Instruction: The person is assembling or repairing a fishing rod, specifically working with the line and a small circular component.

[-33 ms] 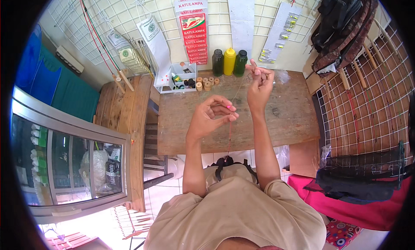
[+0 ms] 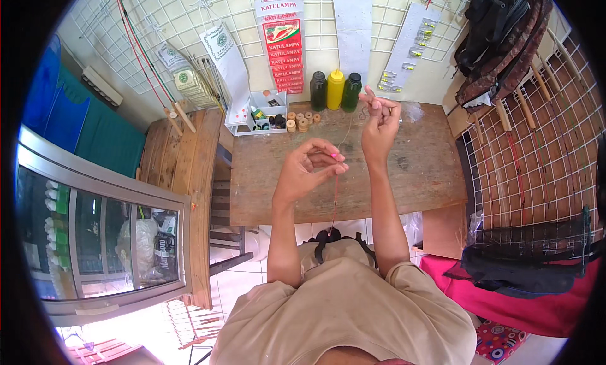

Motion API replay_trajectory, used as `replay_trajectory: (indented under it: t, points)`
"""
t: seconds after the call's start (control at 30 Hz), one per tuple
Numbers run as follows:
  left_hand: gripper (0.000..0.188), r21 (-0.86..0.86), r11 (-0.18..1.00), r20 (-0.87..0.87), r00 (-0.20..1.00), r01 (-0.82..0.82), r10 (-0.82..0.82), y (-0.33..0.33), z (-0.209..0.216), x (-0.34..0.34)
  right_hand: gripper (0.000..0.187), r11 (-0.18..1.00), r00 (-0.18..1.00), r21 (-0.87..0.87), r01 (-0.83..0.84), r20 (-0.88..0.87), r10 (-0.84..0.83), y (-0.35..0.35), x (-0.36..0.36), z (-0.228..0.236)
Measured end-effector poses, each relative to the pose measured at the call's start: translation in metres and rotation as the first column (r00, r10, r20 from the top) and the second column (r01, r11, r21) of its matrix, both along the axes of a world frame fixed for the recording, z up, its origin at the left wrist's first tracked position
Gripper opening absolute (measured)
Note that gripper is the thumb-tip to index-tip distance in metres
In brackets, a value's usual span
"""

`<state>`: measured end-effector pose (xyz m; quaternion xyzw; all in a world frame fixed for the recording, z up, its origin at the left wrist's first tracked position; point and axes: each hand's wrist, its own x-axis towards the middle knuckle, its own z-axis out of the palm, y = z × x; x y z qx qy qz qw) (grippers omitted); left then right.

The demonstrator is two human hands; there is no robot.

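Observation:
My left hand [image 2: 297, 176], palm turned right, pinches a small bright pink piece [image 2: 335, 155] between thumb and fingertips. Below those fingers hangs a thin reddish stick or line [image 2: 336, 191] with dark marks, reaching toward my lap. Higher and to the right, my right hand [image 2: 380, 128] is closed, its fingers pressed together around the end of a thin line [image 2: 346, 135]. That line curves loosely between the two hands. Exactly how the right fingers grip it is too small to see. Both hands are above the wooden table [image 2: 416, 169].
At the table's back are a white box [image 2: 259, 132] of small bottles, several wooden spools [image 2: 291, 126], a yellow squeeze bottle [image 2: 335, 90] and two dark bottles [image 2: 318, 92]. A glass cabinet [image 2: 107, 239] stands left. Bags [image 2: 499, 43] and rods hang on the right.
The thin line between my hands bows a little more than before. Both hands keep nearly the same place and grip.

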<state>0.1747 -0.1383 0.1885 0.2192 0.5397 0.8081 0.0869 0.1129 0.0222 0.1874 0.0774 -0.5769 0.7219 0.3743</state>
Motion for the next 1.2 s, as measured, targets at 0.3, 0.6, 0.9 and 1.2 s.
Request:
replay_trajectory:
  t: [0.3, 0.6, 0.9, 1.2]
  points:
    - [0.019, 0.044, 0.946, -0.032, 0.946, -0.321, 0.323, 0.015, -0.022, -0.026, 0.010, 0.988, 0.996, 0.147, -0.047, -0.067, 0.057, 0.008, 0.028, 0.010]
    - [0.015, 0.071, 0.930, -0.042, 0.930, -0.362, 0.365, 0.030, -0.037, -0.044, 0.011, 0.934, 0.940, -0.113, -0.340, -0.044, 0.337, 0.033, 0.048, 0.017]
    - [0.018, 0.020, 0.942, -0.056, 0.940, -0.335, 0.336, 0.039, -0.041, -0.058, 0.018, 0.762, 0.978, 0.616, -0.201, 0.084, 0.190, 0.033, 0.034, 0.036]
    - [0.018, 0.016, 0.933, -0.050, 0.932, -0.359, 0.359, 0.050, -0.054, -0.070, 0.019, 0.745, 0.980, 0.653, -0.136, 0.199, 0.004, 0.036, 0.019, 0.005]
